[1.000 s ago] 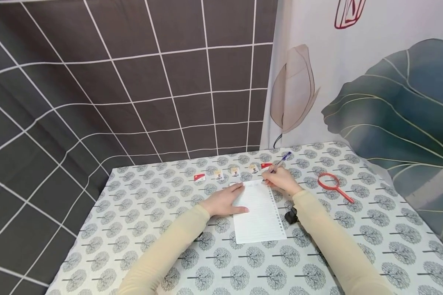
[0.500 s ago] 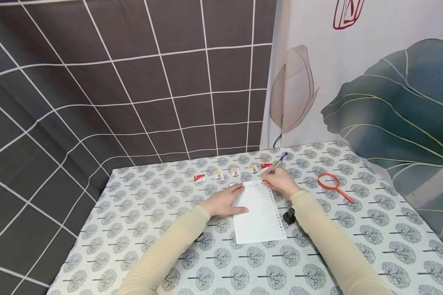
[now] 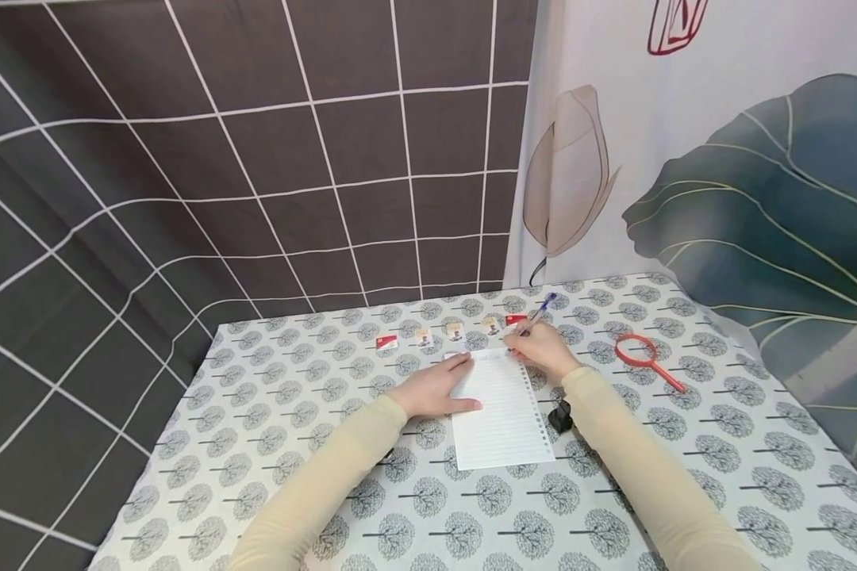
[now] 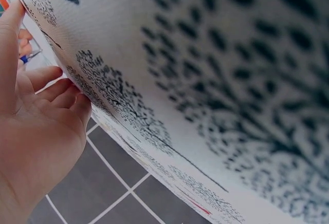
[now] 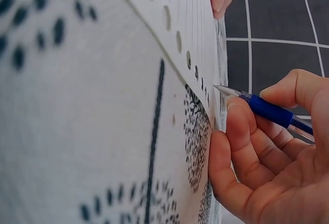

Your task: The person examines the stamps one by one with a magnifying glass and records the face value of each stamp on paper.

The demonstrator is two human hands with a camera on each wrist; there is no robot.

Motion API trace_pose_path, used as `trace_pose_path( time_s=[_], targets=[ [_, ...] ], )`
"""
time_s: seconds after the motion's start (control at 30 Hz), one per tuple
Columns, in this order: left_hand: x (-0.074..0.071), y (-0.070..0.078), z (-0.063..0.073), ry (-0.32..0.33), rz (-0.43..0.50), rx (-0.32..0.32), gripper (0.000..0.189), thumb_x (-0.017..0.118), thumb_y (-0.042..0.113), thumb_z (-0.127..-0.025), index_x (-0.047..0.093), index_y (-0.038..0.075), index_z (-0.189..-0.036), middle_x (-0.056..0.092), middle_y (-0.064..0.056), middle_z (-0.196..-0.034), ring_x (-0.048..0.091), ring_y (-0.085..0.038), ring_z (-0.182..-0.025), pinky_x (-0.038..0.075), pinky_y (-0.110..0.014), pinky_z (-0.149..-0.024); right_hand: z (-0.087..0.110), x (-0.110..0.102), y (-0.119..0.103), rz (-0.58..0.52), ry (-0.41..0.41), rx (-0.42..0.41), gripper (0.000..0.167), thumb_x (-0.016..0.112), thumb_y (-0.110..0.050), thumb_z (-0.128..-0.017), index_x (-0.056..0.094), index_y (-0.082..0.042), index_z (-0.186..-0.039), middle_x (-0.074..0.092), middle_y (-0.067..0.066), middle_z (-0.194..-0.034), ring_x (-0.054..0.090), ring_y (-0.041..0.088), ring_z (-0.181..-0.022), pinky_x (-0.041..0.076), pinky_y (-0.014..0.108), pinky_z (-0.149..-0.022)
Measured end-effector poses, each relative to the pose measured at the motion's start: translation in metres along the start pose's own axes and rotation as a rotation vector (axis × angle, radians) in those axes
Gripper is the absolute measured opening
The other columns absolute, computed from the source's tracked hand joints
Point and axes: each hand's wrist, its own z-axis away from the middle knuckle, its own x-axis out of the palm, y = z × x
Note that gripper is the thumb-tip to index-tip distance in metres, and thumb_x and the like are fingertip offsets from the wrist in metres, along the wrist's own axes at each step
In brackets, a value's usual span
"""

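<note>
A lined sheet of paper (image 3: 501,420) with punched holes along its right edge lies on the tree-print tablecloth, with faint writing near its top. My left hand (image 3: 436,388) rests on the sheet's left side, fingers extended and thumb spread; the left wrist view shows its palm side (image 4: 46,126). Near the top right corner my right hand (image 3: 543,349) pinches a blue pen (image 3: 545,305). In the right wrist view the pen (image 5: 272,112) has its metal tip at the paper's edge region; whether it touches the paper I cannot tell.
Several small cards lie in a row beyond the paper, among them a red-and-white card (image 3: 386,342) and a beige card (image 3: 455,333). A red magnifying glass (image 3: 646,361) lies to the right. Dark checked fabric (image 3: 328,159) hangs behind the table.
The pen's upper end has shifted slightly left, and my right hand has moved a little with it. My left hand and the paper stay in place.
</note>
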Motion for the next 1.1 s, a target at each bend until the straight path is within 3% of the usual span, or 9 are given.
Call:
trace_pose_path(
  time_s=[0.37,0.77,0.93,1.1],
  targets=[
    [-0.0001,-0.0018,-0.0011,-0.005,0.012,0.0,0.093,0.055,0.067,-0.094,0.026,0.008,-0.16,0.019,-0.005,-0.168,0.025,-0.025,-0.151,0.026,-0.037,-0.122,-0.0035,-0.002,0.0008,0.053,-0.014,0.005,0.023,0.064,-0.021,-0.094,0.063,0.001,-0.1,0.067,0.01,-0.083,0.062,0.019,-0.073,0.058,0.027,-0.068],
    [0.0043,0.0006,-0.0019,-0.006,0.017,0.007,0.093,0.055,0.068,-0.093,0.027,0.009,-0.16,0.019,-0.005,-0.167,0.026,-0.025,-0.151,0.028,-0.038,-0.121,-0.0006,-0.0021,0.0048,0.033,0.001,0.036,0.019,0.065,-0.022,-0.095,0.06,-0.003,-0.092,0.064,0.009,-0.076,0.055,0.018,-0.062,0.048,0.025,-0.056],
    [0.0019,0.0009,-0.0027,-0.011,0.014,0.007,0.093,0.054,0.067,-0.094,0.027,0.008,-0.16,0.018,-0.005,-0.168,0.025,-0.025,-0.151,0.026,-0.037,-0.122,-0.0035,-0.0021,0.0046,0.007,0.003,0.056,0.022,0.065,-0.023,-0.095,0.061,-0.002,-0.099,0.063,0.008,-0.075,0.054,0.017,-0.062,0.049,0.024,-0.056],
    [-0.0007,-0.0012,-0.0006,-0.005,0.022,0.002,0.093,0.054,0.067,-0.094,0.028,0.008,-0.16,0.019,-0.007,-0.167,0.025,-0.026,-0.151,0.027,-0.039,-0.121,-0.0053,0.0017,0.0037,-0.087,0.01,0.069,0.026,0.067,-0.022,-0.094,0.06,0.0,-0.108,0.058,0.007,-0.077,0.05,0.016,-0.062,0.047,0.024,-0.055]
  ],
)
